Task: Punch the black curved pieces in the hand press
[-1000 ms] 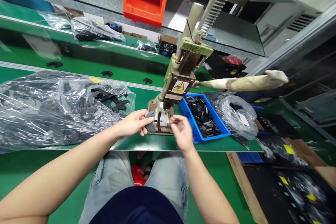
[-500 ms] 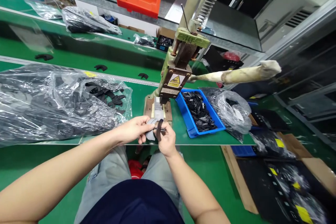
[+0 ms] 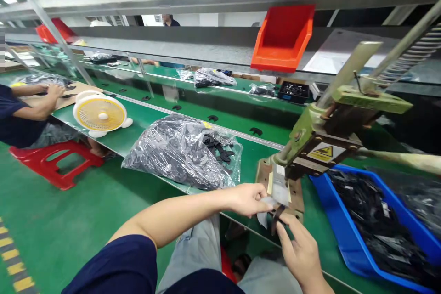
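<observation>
My left hand (image 3: 248, 198) pinches a light grey curved piece (image 3: 263, 217) at the front of the press base. Close beside it, my right hand (image 3: 300, 244) has thumb and fingers closed on a dark curved strip (image 3: 276, 220). The strip touches or overlaps the grey piece; which of these I cannot tell. Just beyond both hands stands a green hand press (image 3: 310, 133) with a warning label, its base plate (image 3: 296, 193) on the bench. A clear plastic bag (image 3: 172, 151) of grey and black curved pieces lies to the left of the press.
A blue bin (image 3: 347, 243) of black parts stands right of the press. Several black curved pieces lie on the green strip (image 3: 234, 125) behind. An orange bin (image 3: 280, 41) sits on the shelf above. Farther left are a yellow-white fan (image 3: 102, 112) and a co-worker's hands (image 3: 51, 94).
The camera view has swung left, bringing the fan and the co-worker into sight. Both my hands still hold the grey piece and the dark strip near the press base.
</observation>
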